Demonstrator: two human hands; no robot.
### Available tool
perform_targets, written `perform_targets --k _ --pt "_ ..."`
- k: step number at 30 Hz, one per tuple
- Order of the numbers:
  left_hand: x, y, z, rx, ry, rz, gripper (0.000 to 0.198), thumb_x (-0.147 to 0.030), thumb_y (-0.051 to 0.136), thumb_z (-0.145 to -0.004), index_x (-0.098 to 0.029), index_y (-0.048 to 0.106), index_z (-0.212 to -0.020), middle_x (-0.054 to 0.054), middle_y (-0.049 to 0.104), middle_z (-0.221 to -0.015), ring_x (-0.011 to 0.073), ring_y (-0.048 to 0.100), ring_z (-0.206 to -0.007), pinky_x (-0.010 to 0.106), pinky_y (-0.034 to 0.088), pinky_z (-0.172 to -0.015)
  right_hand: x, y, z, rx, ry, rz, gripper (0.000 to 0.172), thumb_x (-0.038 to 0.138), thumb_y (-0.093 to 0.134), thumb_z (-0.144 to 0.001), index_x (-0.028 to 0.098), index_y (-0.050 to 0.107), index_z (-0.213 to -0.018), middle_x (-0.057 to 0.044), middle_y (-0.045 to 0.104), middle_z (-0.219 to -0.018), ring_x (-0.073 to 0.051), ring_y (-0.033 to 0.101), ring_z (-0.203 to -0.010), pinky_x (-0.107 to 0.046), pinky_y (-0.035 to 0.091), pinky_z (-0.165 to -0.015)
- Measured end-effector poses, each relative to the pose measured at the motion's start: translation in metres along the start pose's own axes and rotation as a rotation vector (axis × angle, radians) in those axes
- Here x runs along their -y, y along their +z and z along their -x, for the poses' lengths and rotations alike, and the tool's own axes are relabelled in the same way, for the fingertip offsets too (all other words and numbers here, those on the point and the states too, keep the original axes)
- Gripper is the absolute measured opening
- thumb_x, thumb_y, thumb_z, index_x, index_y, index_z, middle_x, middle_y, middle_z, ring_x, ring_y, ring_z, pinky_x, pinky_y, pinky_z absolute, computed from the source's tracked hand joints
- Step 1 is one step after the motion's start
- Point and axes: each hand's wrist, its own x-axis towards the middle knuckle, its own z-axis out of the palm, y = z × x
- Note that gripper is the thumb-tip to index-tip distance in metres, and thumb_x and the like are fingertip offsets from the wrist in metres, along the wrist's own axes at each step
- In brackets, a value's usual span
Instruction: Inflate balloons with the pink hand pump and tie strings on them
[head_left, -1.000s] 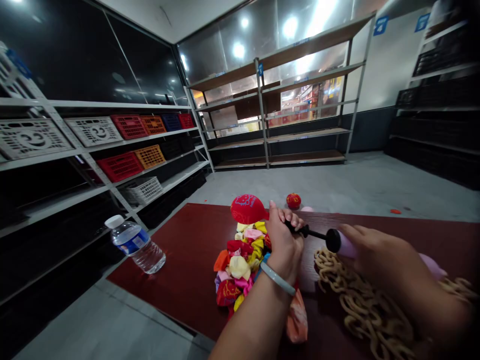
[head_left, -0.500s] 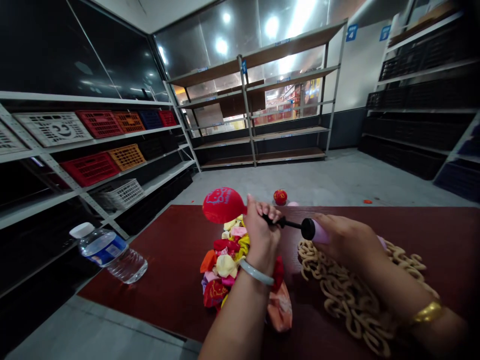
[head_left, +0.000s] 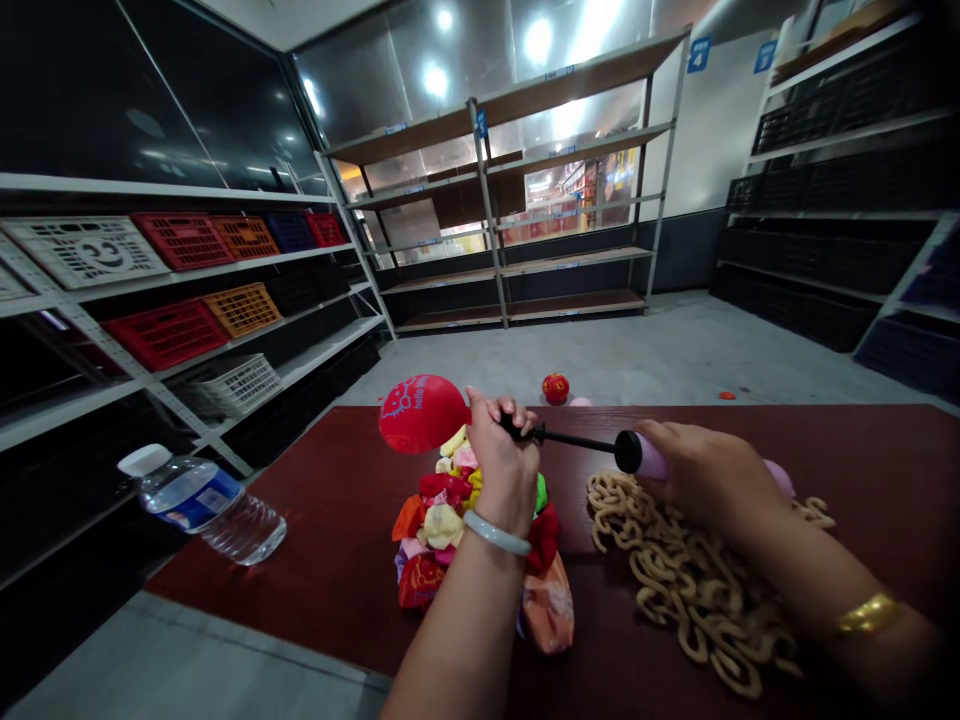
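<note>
A partly inflated red balloon with blue cartoon print points left from my left hand. That hand is closed around the balloon's neck and the black end of a hand balloon pump; the neck itself is hidden by my fingers. My right hand grips the pump's lilac body, and a length of black rod shows between the hands. Beneath my left forearm lies a heap of limp coloured balloons. Under my right hand and forearm spreads a pile of tan curly long balloons.
A water bottle with a white cap stands on the left of the dark red table. Beyond the far edge, a round red balloon lies on the floor. Shelves with crates line the left wall; racks stand behind.
My hands have moved apart, so more black rod shows between them. The red balloon stays at my left hand. The view has shifted slightly.
</note>
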Motion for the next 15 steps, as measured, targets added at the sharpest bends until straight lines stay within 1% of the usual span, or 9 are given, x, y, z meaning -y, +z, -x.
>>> perform_targets --k 3,6,9,12,15 --pt "0.017 0.003 0.013 0.016 -0.070 -0.011 0.054 -0.056 0.058 -0.087 -0.019 0.031 -0.059 -0.005 0.038 -0.051 0.0066 0.034 -0.039 0.022 0.025 -0.043 0.013 -0.004 0.000 -0.010 -0.009 0.030 0.039 0.040 0.061 -0.079 0.021 0.060 -0.113 -0.008 0.071 -0.093 -0.025 0.067 -0.075 -0.033 0.041 -0.059" --pt "0.035 0.005 0.027 0.039 -0.112 -0.031 0.052 -0.055 0.057 -0.088 -0.019 0.033 -0.060 -0.005 0.039 -0.052 0.0070 0.036 -0.040 0.022 0.027 -0.044 0.025 -0.008 0.000 -0.026 -0.013 0.033 0.037 0.040 0.061 -0.079 0.020 0.060 -0.110 -0.009 0.071 -0.093 -0.024 0.066 -0.074 -0.033 0.040 -0.059" --pt "0.046 0.008 0.037 0.063 -0.141 -0.040 0.050 -0.054 0.057 -0.088 -0.019 0.035 -0.060 -0.005 0.040 -0.051 0.0077 0.037 -0.041 0.023 0.029 -0.045 0.033 -0.009 0.000 -0.017 0.004 -0.009 0.033 0.041 0.060 -0.080 0.021 0.060 -0.106 -0.008 0.070 -0.089 -0.024 0.066 -0.076 -0.032 0.040 -0.061" --pt "0.044 0.010 0.040 0.076 -0.164 -0.049 0.050 -0.052 0.058 -0.088 -0.019 0.035 -0.059 -0.005 0.037 -0.048 0.0079 0.036 -0.040 0.023 0.029 -0.044 0.036 -0.005 -0.001 -0.023 0.000 -0.042 0.033 0.044 0.057 -0.082 0.022 0.060 -0.106 -0.008 0.070 -0.087 -0.025 0.066 -0.077 -0.033 0.041 -0.062" --pt "0.030 0.012 0.033 0.088 -0.147 -0.055 0.050 -0.050 0.059 -0.088 -0.019 0.036 -0.057 -0.006 0.035 -0.047 0.0076 0.035 -0.038 0.023 0.029 -0.043 0.033 0.001 -0.001 -0.026 -0.015 -0.058 0.038 0.044 0.057 -0.083 0.021 0.059 -0.114 -0.009 0.071 -0.094 -0.025 0.067 -0.082 -0.034 0.044 -0.067"
